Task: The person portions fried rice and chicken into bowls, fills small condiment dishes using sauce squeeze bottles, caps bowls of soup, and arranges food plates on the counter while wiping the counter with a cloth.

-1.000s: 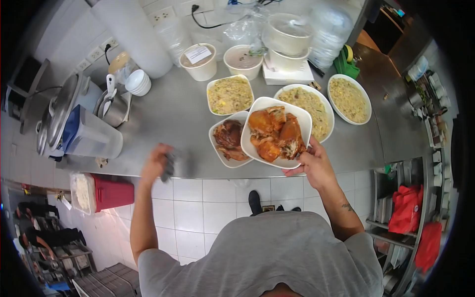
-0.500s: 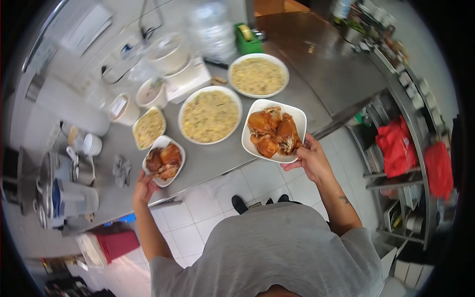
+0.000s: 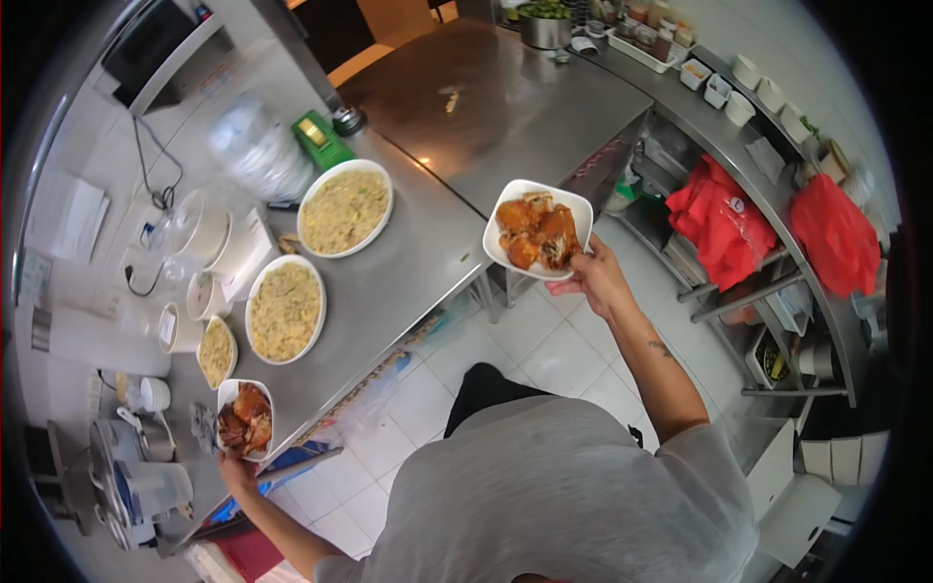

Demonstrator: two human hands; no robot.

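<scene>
My right hand (image 3: pixel 598 279) grips the near-right rim of a white square bowl (image 3: pixel 580 211). Browned pieces of chicken (image 3: pixel 537 231) fill it, and the bowl is held up off the counter over the floor. At the lower left, my left hand (image 3: pixel 236 469) is closed on the near edge of a second white bowl (image 3: pixel 264 394), which holds darker glazed chicken (image 3: pixel 245 418). Whether this bowl rests on the counter or is slightly lifted, I cannot tell. Beyond it stand a small dish of fried rice (image 3: pixel 217 352) and two large bowls of fried rice (image 3: pixel 285 311) (image 3: pixel 346 208).
A steel counter (image 3: pixel 374 301) runs along the left, carrying a green tape dispenser (image 3: pixel 321 142), paper tubs (image 3: pixel 179 328) and a clear plastic container (image 3: pixel 160 489). Another steel worktop (image 3: pixel 515 102) joins it at the back. Red bags (image 3: pixel 714 219) hang at the right shelving.
My body and view have turned toward the right. My right hand has carried its bowl away from the rice bowls, past the counter edge. My left hand still holds its bowl.
</scene>
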